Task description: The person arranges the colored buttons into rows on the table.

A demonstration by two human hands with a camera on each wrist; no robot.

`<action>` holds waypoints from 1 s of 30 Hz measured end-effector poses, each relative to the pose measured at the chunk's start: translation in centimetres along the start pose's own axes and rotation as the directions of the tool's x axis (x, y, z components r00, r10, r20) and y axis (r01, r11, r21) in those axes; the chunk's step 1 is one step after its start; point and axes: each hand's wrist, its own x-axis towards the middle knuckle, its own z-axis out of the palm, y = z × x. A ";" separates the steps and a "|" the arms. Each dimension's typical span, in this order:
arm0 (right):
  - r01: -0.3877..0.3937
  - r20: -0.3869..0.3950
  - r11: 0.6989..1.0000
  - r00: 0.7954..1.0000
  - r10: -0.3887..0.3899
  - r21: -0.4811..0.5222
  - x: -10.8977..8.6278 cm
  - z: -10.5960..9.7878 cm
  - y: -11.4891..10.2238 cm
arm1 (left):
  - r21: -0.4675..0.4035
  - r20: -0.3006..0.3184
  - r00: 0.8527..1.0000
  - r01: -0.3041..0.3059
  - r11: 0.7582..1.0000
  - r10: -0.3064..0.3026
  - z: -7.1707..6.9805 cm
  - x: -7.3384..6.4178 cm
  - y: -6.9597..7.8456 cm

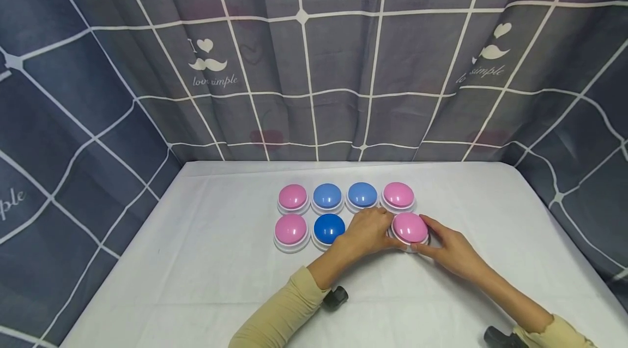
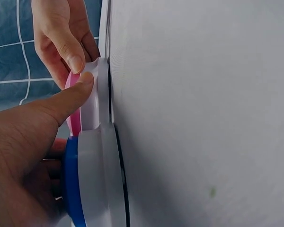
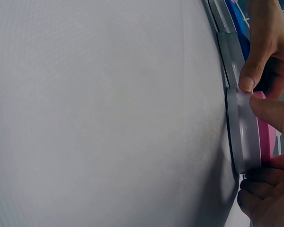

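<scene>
A pink dome push button [image 1: 410,227] on a white round base sits at the right end of the front row. My right hand [image 1: 453,251] grips its right side, with the thumb on the near edge of the base and fingers around the far side. From the left, my left hand [image 1: 369,232] holds the same button, its thumb [image 2: 75,97] against the white base. Under the left hand is a blue button [image 2: 73,182], mostly hidden from the head view; it stands beside the pink one. Further left in that row are another blue button [image 1: 329,228] and a pink button [image 1: 290,229].
Behind runs a second row: a pink button [image 1: 293,197], two light blue buttons [image 1: 327,196] [image 1: 362,195] and another pink button [image 1: 398,195]. All stand on a white-covered table [image 1: 206,261]. Grey checked curtains [image 1: 338,64] enclose the back and sides.
</scene>
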 end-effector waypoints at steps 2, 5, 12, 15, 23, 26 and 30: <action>-0.002 0.003 1.000 1.000 0.002 0.005 0.1 0.1 0.0 | -0.007 -0.001 1.000 0.005 1.000 -0.005 -0.1 -0.1 -0.1; -0.002 0.004 1.000 1.000 0.002 0.009 0.2 0.2 -0.1 | -0.010 -0.007 1.000 0.009 1.000 -0.009 -0.2 -0.1 -0.3; 0.000 0.005 1.000 1.000 0.000 0.016 0.1 0.3 -0.1 | 0.001 0.001 1.000 0.019 1.000 -0.019 -0.6 -0.2 -0.5; 0.004 0.008 1.000 1.000 -0.004 0.013 0.1 0.3 -0.2 | -0.008 0.004 1.000 0.026 1.000 -0.026 -0.8 -0.4 -0.5; 0.006 0.015 1.000 1.000 -0.006 0.015 0.1 0.1 -0.2 | -0.002 0.002 0.999 0.039 0.999 -0.039 -1.4 -0.6 -0.6; 0.002 0.017 1.000 1.000 -0.002 0.016 0.1 0.1 -0.2 | -0.001 0.000 0.999 0.048 0.999 -0.048 -1.7 -0.7 -0.8; 0.001 0.015 1.000 1.000 -0.001 0.018 0.1 0.1 -0.1 | 0.010 -0.014 0.999 0.047 0.999 -0.046 -2.0 -0.9 -0.9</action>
